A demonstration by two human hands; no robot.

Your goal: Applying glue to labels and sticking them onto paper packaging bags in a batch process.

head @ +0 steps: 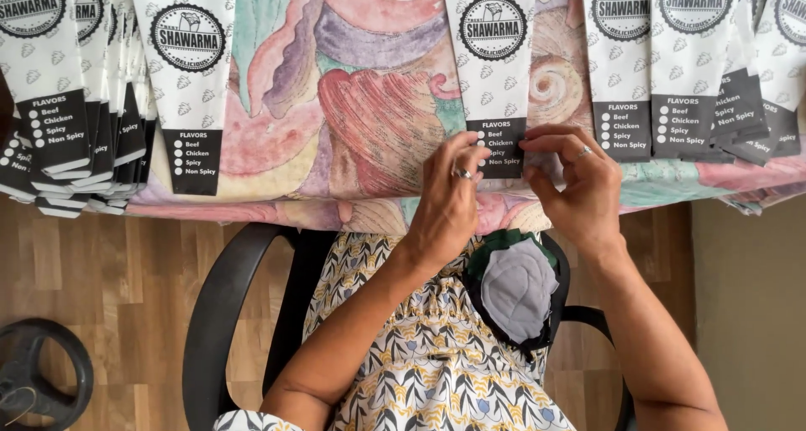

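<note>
Both hands pinched the dark lower end of 1 white paper sleeve [494, 78] on the patterned cloth [353, 104]: left hand [449, 200] at its left edge, right hand [579, 188] at its right. Uneven pulling could probably have torn or creased it; stacked sleeves [697, 70] just right of the grip might have shifted.

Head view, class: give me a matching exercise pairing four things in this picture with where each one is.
Things:
1. Paper sleeve between the left hand and right hand
2. Thick stack of sleeves
3. Grey fabric piece
4. Black round object

Places:
A. On the wooden floor, lower left corner
B. On the person's lap
C. Far left of the patterned tablecloth, overlapping one another
D. Middle of the table edge, its lower end pinched by fingers

Pairs: 1-D, 2-C, 3-B, 4-A
</note>
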